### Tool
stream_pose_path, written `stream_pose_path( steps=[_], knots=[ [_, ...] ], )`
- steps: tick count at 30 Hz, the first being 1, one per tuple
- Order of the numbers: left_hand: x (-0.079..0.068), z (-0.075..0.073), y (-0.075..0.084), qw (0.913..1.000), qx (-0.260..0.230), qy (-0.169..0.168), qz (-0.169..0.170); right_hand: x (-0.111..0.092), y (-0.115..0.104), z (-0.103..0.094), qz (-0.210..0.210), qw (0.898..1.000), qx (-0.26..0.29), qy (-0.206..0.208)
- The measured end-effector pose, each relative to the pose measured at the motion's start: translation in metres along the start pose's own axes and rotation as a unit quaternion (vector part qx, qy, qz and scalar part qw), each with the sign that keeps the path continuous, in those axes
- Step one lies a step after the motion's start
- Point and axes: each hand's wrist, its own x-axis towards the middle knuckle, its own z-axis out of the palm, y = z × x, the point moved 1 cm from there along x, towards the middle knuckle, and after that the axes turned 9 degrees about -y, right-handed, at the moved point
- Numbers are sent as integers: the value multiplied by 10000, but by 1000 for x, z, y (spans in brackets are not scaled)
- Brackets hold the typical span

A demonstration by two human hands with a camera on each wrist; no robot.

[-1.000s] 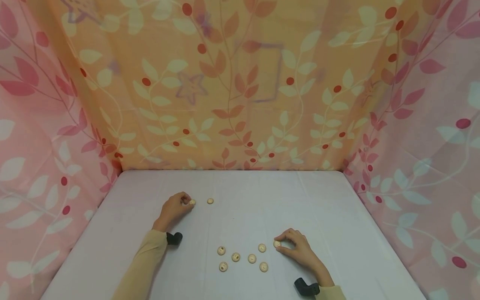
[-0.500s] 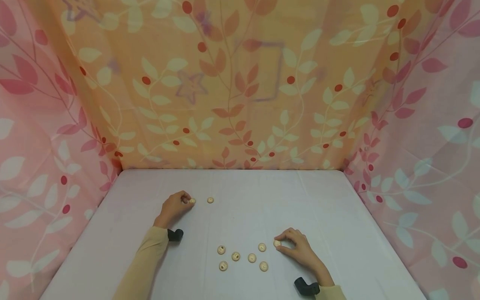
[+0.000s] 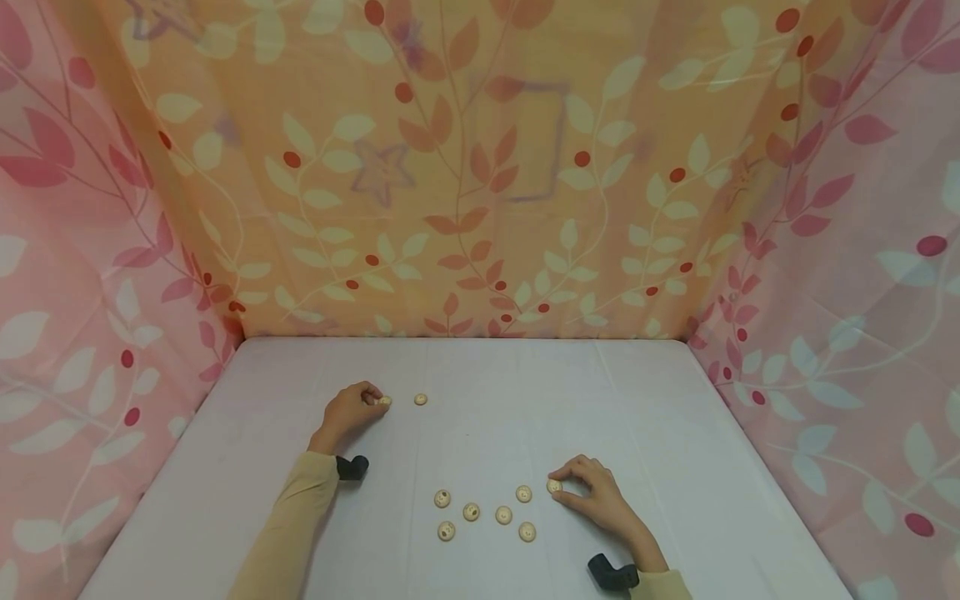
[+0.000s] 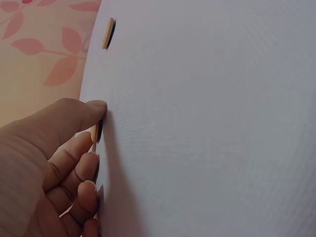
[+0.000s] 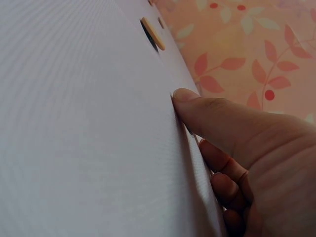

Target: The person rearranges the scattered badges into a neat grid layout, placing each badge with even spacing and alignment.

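Note:
At the left back of the table, my left hand [image 3: 349, 417] pinches a small round wooden disc [image 3: 385, 401] between thumb and fingers. The left wrist view shows that disc [image 4: 95, 132] edge-on at the tabletop, partly behind the thumb. A second disc [image 3: 421, 399] lies just to its right. My right hand [image 3: 597, 495] pinches another wooden disc [image 3: 554, 486] by its edges, nearer the front right. In the right wrist view the thumb [image 5: 212, 113] hides nearly all of it. Left of this hand lies a loose disc [image 3: 523, 494].
Several more discs lie flat at the front middle, among them a disc with dark marks [image 3: 471, 512] and a paler disc [image 3: 503, 515]. White cloth covers the table [image 3: 465, 450]. Patterned curtains [image 3: 465, 208] enclose its back and sides. Each wrist wears a black camera mount [image 3: 352, 468].
Both hands stay in place on their discs. Only a very slight shift of the whole head view shows; the loose discs keep their layout.

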Motion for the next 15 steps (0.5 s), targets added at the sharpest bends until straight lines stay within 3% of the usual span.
stream_pose_path(
  steps=[15],
  knots=[
    [1,4,0,9999,1,146,-90,-1,-2,0,-45,10000,-40,7]
  ],
)
